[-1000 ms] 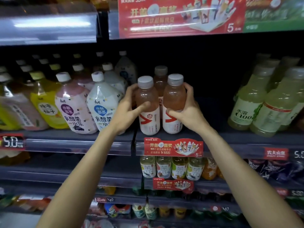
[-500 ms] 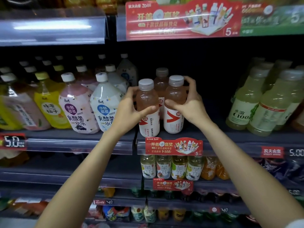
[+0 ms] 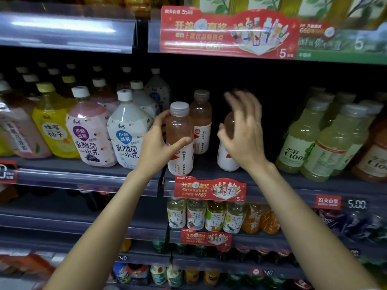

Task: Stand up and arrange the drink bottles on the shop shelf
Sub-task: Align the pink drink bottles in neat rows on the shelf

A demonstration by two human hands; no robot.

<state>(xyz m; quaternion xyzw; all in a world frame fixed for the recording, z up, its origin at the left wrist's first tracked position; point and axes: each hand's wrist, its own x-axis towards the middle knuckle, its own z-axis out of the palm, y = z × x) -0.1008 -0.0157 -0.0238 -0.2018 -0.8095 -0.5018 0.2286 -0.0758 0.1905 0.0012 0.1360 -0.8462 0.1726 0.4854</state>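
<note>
Three pink drink bottles with white labels and grey caps stand upright on the middle shelf [image 3: 272, 185]. My left hand [image 3: 155, 147] grips the front left bottle [image 3: 180, 126], thumb across its front. A second bottle [image 3: 202, 120] stands just behind it, untouched. The third bottle [image 3: 227, 160] stands apart to the right, its top half hidden by my right hand [image 3: 245, 135]. That hand is blurred, fingers spread and pointing up, thumb close to the bottle's side; whether it touches is unclear.
Large white [image 3: 129, 132], pink [image 3: 90, 130] and yellow [image 3: 52, 126] bottles crowd the shelf's left. Pale green bottles [image 3: 299, 139] fill the right, a dark gap between them and the third bottle. A red promo tag [image 3: 209, 189] hangs on the edge; small tea bottles [image 3: 196, 216] stand below.
The right-hand bottle has shifted right, away from the left one. My right hand's fingers have come off it and spread. My left hand keeps its grip.
</note>
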